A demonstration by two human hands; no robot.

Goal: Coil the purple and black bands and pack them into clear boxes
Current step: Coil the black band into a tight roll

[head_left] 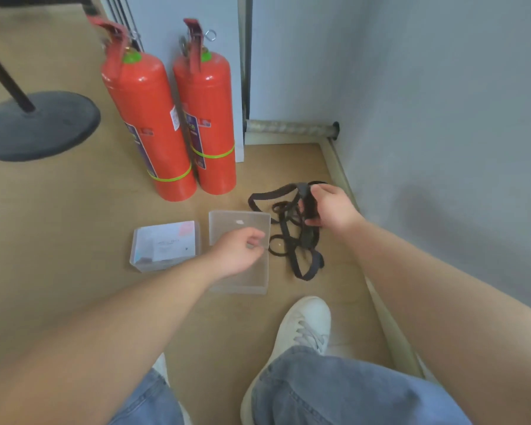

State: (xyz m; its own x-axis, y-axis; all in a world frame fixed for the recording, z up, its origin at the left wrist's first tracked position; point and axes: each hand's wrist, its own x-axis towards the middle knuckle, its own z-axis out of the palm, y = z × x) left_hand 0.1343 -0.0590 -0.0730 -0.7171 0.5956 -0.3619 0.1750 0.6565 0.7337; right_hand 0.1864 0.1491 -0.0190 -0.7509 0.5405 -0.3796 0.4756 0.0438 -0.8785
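Observation:
A tangle of dark bands (292, 237) lies on the wooden floor to the right of an empty clear box (239, 222). My right hand (328, 207) is closed around a bunched part of one black band (307, 197), lifted a little above the pile, with a loop trailing off to the left. My left hand (242, 250) hovers over the empty clear box with its fingers loosely curled and nothing visible in them. A second clear box (166, 245), holding paper cards, sits to the left.
Two red fire extinguishers (172, 124) stand against the wall behind the boxes. A round black stand base (37, 124) is at the far left. A grey wall (442, 118) runs close along the right. My white shoe (301, 329) rests in front of the boxes.

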